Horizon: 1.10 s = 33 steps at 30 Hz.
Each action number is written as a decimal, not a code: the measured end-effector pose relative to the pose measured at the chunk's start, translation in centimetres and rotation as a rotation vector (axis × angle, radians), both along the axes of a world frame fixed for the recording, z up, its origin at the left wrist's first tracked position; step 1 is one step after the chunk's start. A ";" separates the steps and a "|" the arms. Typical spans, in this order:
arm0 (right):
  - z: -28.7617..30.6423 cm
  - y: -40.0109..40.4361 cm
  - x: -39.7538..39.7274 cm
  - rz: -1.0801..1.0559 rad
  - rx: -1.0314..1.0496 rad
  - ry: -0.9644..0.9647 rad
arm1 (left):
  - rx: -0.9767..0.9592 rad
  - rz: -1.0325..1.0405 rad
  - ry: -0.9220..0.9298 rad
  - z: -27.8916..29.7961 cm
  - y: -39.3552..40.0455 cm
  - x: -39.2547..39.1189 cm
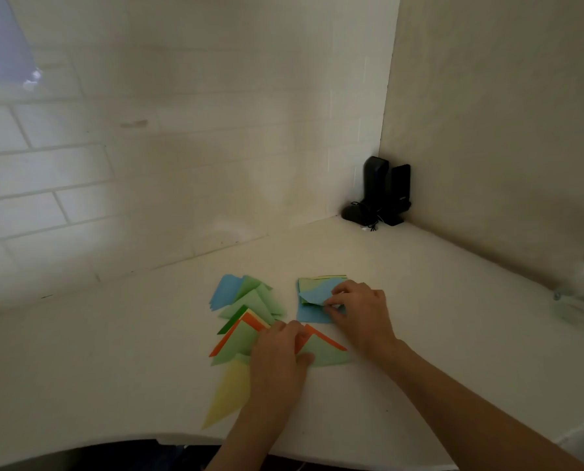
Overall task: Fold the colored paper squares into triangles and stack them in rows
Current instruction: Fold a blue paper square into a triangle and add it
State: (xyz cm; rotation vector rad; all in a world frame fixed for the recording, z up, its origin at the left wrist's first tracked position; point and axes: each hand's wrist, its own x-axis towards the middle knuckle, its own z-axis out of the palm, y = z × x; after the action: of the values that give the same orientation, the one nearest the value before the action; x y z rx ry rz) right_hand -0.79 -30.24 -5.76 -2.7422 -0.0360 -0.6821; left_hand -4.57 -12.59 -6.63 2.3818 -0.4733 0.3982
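Under the left hand point(277, 355) sits the finished pile point(249, 321): folded triangles in blue, green, orange and yellow, fanned out in a rough row running away from the fingertips toward the wall. The fingers look loosely curled down onto a green triangle with an orange edge point(321, 348), pressing or holding it, though I can't tell whether the thumb is actually pinching it, since the back of the hand covers that part. One yellow triangle point(227, 396) pokes out below the wrist, a bit apart from the rest.

Just past the right hand point(358, 311) is the stack of squares point(317, 300) not yet folded, and the fingertips are pinching the blue sheet point(317, 292) on top, lifting or curling its near corner. So my guess is we're somewhere past the middle: a good dozen or so triangles look done, and the stack shows only a few coloured edges, so not much is left.

Hard to make out: the exact count in either pile, because the layers overlap and the whole shot is soft. The "rows" part looks loose so far, more of a fan than neat lines. Over in the corner stand dark speakers point(387, 193) with a cable, and something glassy point(582, 294) at the right edge is too blurry to name.
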 end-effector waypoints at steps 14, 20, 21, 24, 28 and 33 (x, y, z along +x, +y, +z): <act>0.7 -9.1 -10.6 -0.063 -0.112 -0.280 | -0.116 -0.208 -0.102 0.9 -6.2 -2.5; -1.7 -9.6 -12.5 -0.085 0.025 -0.151 | -0.045 -0.403 -0.060 -0.1 -9.4 -4.1; -1.8 -9.5 -12.5 -0.094 0.064 -0.112 | -0.043 -0.411 -0.048 -0.3 -9.7 -4.3; -2.0 -9.7 -12.5 -0.091 0.167 0.009 | -0.045 -0.390 -0.043 -0.6 -9.9 -4.6; -1.3 -10.0 -11.5 -0.108 0.155 0.061 | -0.047 -0.411 -0.050 -0.4 -9.9 -4.5; 0.3 -9.8 -8.6 -0.244 0.326 0.091 | -0.027 -0.427 -0.034 -0.9 -9.6 -4.5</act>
State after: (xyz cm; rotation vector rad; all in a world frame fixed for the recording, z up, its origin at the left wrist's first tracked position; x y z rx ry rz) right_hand -9.43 -40.06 -5.48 -2.4783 0.4002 -0.5657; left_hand -9.10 -22.16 -7.54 2.1730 -0.9615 0.2468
